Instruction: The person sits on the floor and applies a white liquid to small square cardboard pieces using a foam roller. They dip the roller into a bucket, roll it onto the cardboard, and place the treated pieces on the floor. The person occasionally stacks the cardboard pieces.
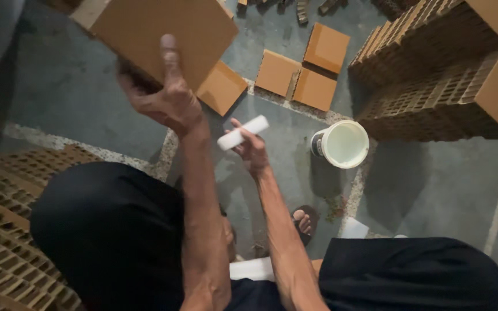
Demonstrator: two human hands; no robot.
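Left hand: your left hand (pixel 165 98) is raised and closed on the lower edge of a square terracotta tile (pixel 165 31), thumb lying up its smooth face, fingers hidden behind it.
Right hand: your right hand (pixel 252 147) is clasped around a short white bar (pixel 243 132), which looks like a sponge or rubbing block; I cannot tell which.
Key relation: the tile sits up and to the left of the white bar, close but not touching. The bar's long axis runs from lower left to upper right, its upper end pointing away from the tile's nearest corner. Your right hand is the nearer one to that lower corner of the tile.
Tile attitude: held tilted, flat face toward you, one corner pointing down toward the floor.
Bucket: a white bucket (pixel 344 144) with pale liquid stands on the floor just to the right of your right hand, apart from it.
Loose tiles: four tiles (pixel 295 72) lie flat on the floor beyond your hands.
Stacks: ribbed tile stacks (pixel 433 75) rise at the upper right, and another stack (pixel 7 230) is at your lower left.
Surface: a grey concrete floor (pixel 433 184) with rough pale seams.
Room: dim, lit from above; your knees in dark cloth and a sandalled foot (pixel 305 222) show below.
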